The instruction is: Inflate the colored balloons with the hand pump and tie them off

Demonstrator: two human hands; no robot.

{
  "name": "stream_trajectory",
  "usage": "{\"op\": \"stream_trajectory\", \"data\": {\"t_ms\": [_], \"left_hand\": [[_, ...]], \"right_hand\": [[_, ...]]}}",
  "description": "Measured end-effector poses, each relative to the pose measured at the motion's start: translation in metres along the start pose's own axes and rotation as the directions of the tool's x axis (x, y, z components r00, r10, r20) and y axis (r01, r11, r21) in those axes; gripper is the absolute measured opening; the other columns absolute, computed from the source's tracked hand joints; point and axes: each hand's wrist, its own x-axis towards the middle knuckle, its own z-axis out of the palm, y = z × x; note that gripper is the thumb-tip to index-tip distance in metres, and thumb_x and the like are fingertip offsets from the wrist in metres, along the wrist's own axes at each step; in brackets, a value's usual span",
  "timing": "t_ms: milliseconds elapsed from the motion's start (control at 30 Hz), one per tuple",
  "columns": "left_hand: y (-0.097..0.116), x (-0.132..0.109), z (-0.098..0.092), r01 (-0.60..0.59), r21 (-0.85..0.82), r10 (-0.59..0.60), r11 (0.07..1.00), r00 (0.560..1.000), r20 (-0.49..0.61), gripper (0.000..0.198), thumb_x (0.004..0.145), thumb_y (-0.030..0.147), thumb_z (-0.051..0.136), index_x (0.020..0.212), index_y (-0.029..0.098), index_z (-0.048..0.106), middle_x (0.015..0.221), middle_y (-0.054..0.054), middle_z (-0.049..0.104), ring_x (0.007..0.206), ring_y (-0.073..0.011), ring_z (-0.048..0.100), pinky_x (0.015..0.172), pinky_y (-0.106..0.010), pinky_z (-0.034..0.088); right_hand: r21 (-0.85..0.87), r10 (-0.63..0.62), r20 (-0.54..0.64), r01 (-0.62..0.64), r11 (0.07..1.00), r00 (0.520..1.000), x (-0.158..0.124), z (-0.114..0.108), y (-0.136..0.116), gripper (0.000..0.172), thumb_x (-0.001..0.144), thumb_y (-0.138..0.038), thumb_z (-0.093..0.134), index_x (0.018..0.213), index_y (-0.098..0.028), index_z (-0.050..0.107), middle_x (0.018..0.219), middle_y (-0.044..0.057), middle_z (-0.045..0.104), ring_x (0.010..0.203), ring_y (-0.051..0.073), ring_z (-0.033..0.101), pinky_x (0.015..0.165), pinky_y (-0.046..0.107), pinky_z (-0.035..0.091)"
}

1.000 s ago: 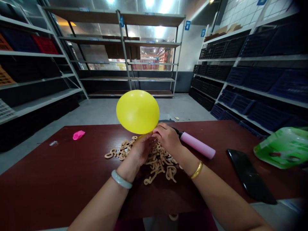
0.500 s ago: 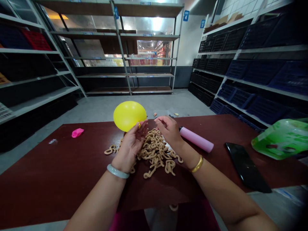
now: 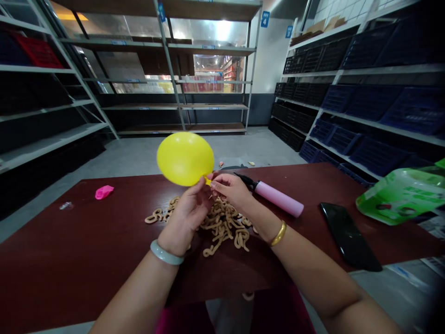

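A yellow inflated balloon [image 3: 185, 158] hovers above the table's far edge, its neck toward me. My left hand [image 3: 196, 202] pinches the neck between thumb and fingers. From the other side my right hand [image 3: 229, 188] has its fingertips closed at the neck's end, touching the fingers of the left. Whether the neck is knotted is too small to tell. Below both hands lies a heap of tan, curled, rope-like pieces [image 3: 224, 222], partly covered by them. A pink hand pump [image 3: 279, 198] with a black nozzle lies just right of my right hand.
On the dark red table [image 3: 114, 260], a pink deflated balloon [image 3: 104, 192] and a clear scrap [image 3: 66, 205] lie left. A black phone [image 3: 349, 236] and a green-and-clear plastic pouch [image 3: 399, 197] are at right. Shelves with dark crates [image 3: 358, 104] stand beyond the right side.
My right hand has come left and down to the balloon's neck, its fingertips now meeting my left hand. The balloon sits slightly higher and looks larger. The view has shifted a little.
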Motion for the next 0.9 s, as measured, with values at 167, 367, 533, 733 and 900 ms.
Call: {"op": "stream_trajectory", "data": {"t_ms": [167,367,533,733,900], "left_hand": [[0.03,0.005,-0.011,-0.327,0.145,0.348,0.934,0.923,-0.166,0.016,0.082,0.013,0.061,0.067,0.017,0.057,0.073,-0.003,0.065,0.073,-0.0138,0.063,0.075,-0.027,0.051],[0.051,0.015,-0.025,-0.351,0.307,0.449,0.885,0.817,-0.361,0.022,0.077,0.017,0.048,0.056,0.019,0.041,0.056,0.0,0.051,0.049,-0.0106,0.047,0.049,-0.021,0.041],[0.042,0.015,-0.023,-0.243,0.357,0.355,0.902,0.888,-0.291,0.019,0.071,0.023,0.045,0.056,0.021,0.035,0.054,0.001,0.043,0.045,-0.0103,0.04,0.043,-0.022,0.033],[0.036,0.018,-0.029,-0.203,0.432,0.32,0.879,0.922,-0.218,0.018,0.072,0.025,0.047,0.058,0.021,0.037,0.054,0.002,0.042,0.048,-0.0103,0.041,0.045,-0.022,0.034],[0.033,0.011,-0.022,-0.149,0.377,0.188,0.914,0.98,-0.069,0.018,0.072,0.024,0.068,0.069,0.016,0.052,0.071,0.0,0.055,0.064,-0.0096,0.053,0.062,-0.021,0.044]], "right_hand": [[-0.581,-0.192,0.074,0.198,0.789,0.979,0.005,-0.013,0.005,0.009,0.085,-0.019,0.064,0.081,-0.02,0.072,0.083,0.001,0.07,0.08,0.015,0.062,0.078,0.029,0.046],[-0.901,-0.171,0.293,0.332,0.28,0.941,0.001,-0.014,0.016,0.02,0.086,-0.023,0.067,0.104,-0.027,0.074,0.112,0.004,0.069,0.109,0.024,0.053,0.094,0.04,0.039],[-0.888,-0.182,0.265,0.313,0.336,0.947,0.004,-0.014,0.016,0.012,0.082,-0.015,0.065,0.082,-0.022,0.074,0.105,0.006,0.07,0.107,0.024,0.053,0.095,0.041,0.036],[-0.214,-0.038,-0.022,0.032,0.976,0.999,0.01,-0.029,-0.002,0.015,0.084,-0.024,0.057,0.077,-0.018,0.069,0.076,0.002,0.066,0.072,0.015,0.058,0.069,0.028,0.044],[0.064,0.006,0.034,-0.008,0.998,0.999,0.007,-0.039,-0.014,0.017,0.081,-0.032,0.063,0.074,-0.017,0.067,0.074,0.003,0.063,0.071,0.014,0.058,0.068,0.028,0.046]]}}
